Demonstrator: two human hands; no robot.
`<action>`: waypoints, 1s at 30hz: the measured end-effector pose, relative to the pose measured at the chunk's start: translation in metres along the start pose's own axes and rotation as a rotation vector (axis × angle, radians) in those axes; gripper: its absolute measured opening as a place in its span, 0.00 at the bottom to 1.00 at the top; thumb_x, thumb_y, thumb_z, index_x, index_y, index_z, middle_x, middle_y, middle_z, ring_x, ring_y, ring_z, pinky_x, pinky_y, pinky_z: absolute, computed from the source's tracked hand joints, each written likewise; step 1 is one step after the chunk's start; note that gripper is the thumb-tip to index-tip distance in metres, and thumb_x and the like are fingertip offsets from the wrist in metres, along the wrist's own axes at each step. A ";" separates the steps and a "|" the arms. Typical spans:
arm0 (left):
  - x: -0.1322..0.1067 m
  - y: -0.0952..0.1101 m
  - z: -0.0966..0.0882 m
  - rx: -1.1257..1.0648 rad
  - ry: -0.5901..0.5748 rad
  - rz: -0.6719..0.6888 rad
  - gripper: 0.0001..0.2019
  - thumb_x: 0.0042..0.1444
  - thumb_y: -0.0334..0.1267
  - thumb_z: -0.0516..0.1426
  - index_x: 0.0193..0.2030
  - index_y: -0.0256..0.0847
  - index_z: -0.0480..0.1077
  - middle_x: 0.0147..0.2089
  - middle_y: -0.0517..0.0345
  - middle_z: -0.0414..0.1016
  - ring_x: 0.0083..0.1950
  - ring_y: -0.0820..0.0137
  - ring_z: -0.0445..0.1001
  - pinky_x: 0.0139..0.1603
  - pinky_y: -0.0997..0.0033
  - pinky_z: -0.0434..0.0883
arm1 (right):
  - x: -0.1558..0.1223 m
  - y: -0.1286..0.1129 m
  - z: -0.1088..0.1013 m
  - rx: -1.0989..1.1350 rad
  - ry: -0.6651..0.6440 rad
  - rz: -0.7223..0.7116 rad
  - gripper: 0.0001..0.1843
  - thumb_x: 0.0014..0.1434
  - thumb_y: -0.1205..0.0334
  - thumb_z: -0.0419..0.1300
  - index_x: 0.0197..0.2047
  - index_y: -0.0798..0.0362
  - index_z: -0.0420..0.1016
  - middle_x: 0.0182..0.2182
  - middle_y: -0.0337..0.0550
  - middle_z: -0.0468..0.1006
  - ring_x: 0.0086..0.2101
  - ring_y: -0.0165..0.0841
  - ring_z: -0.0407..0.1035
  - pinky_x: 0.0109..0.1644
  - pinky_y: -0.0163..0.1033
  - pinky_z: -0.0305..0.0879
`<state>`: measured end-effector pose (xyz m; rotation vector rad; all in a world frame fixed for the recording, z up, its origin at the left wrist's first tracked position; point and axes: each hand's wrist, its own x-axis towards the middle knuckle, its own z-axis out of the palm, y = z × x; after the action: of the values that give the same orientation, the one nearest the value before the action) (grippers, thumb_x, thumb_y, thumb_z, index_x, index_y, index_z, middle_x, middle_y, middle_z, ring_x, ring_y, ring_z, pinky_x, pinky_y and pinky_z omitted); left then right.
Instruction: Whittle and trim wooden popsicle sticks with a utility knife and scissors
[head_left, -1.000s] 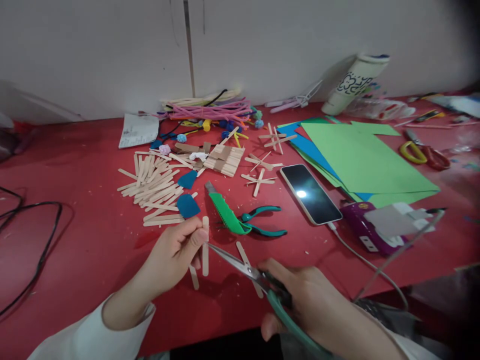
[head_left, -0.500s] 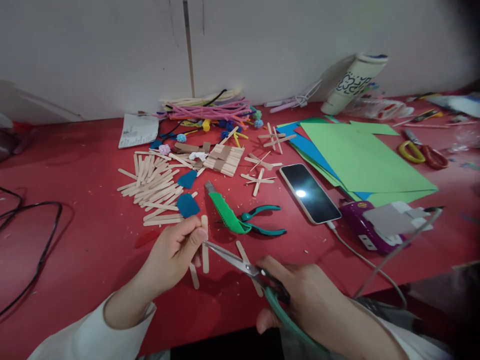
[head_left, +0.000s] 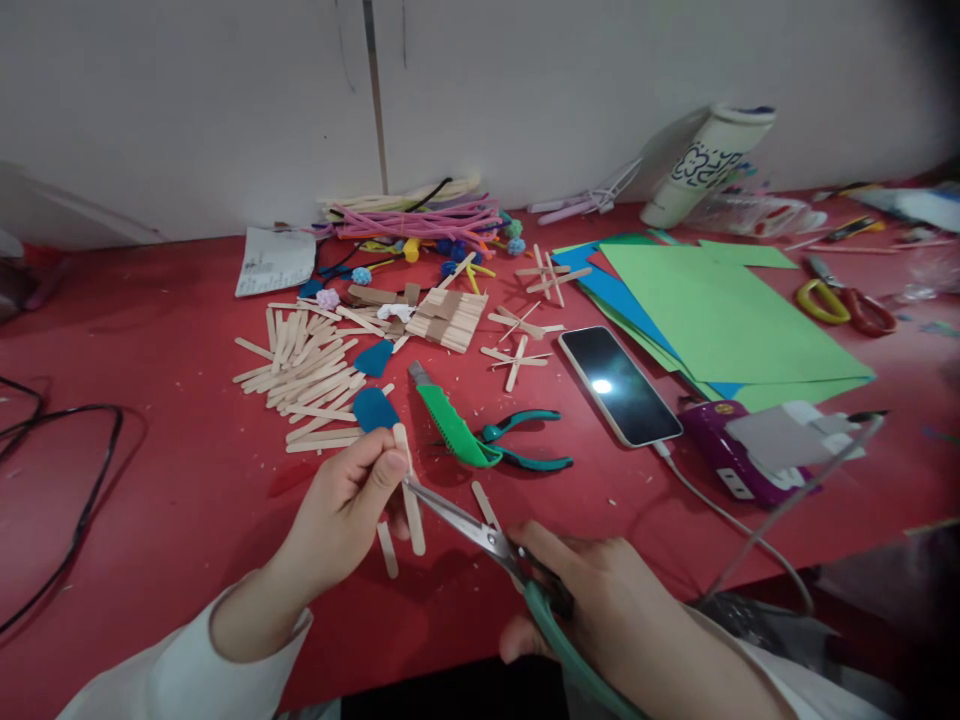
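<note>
My left hand (head_left: 341, 510) pinches a wooden craft stick (head_left: 409, 490) and holds it nearly upright above the red table (head_left: 172, 480). My right hand (head_left: 600, 610) grips green-handled scissors (head_left: 495, 545), whose blade tips touch the stick at its middle. Two more loose sticks lie on the table: one short stick (head_left: 387, 549) under my left hand, one stick (head_left: 486, 505) behind the blades.
A pile of craft sticks (head_left: 307, 375) lies beyond my left hand, with a green utility knife (head_left: 450, 428) and teal pliers (head_left: 525, 445) ahead. A phone (head_left: 619, 385), coloured paper sheets (head_left: 720, 320), a purple device (head_left: 727, 450) with cable, pipe cleaners (head_left: 420, 220) and other scissors (head_left: 844, 305) lie further off.
The stick in my left hand has tilted, its lower end swinging right. The scissors and my right hand shifted slightly left toward it.
</note>
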<state>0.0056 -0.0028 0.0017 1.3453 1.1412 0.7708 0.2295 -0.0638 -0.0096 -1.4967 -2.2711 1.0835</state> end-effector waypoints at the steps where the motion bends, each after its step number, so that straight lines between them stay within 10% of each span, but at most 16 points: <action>1: 0.000 -0.001 0.000 -0.004 0.019 -0.006 0.18 0.61 0.51 0.48 0.25 0.43 0.58 0.16 0.65 0.69 0.16 0.74 0.69 0.19 0.76 0.66 | 0.000 -0.001 0.001 -0.002 0.001 0.009 0.15 0.52 0.56 0.65 0.38 0.50 0.64 0.20 0.31 0.73 0.18 0.26 0.65 0.22 0.29 0.53; 30: 0.001 0.000 0.001 0.024 0.015 -0.067 0.17 0.60 0.51 0.48 0.25 0.43 0.57 0.16 0.65 0.69 0.16 0.73 0.70 0.20 0.75 0.65 | 0.001 -0.002 -0.008 -0.123 0.022 -0.100 0.22 0.50 0.51 0.67 0.43 0.50 0.64 0.24 0.36 0.78 0.24 0.32 0.74 0.24 0.31 0.57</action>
<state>0.0071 -0.0023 0.0011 1.3165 1.2051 0.7216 0.2324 -0.0599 -0.0028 -1.4135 -2.4090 0.9107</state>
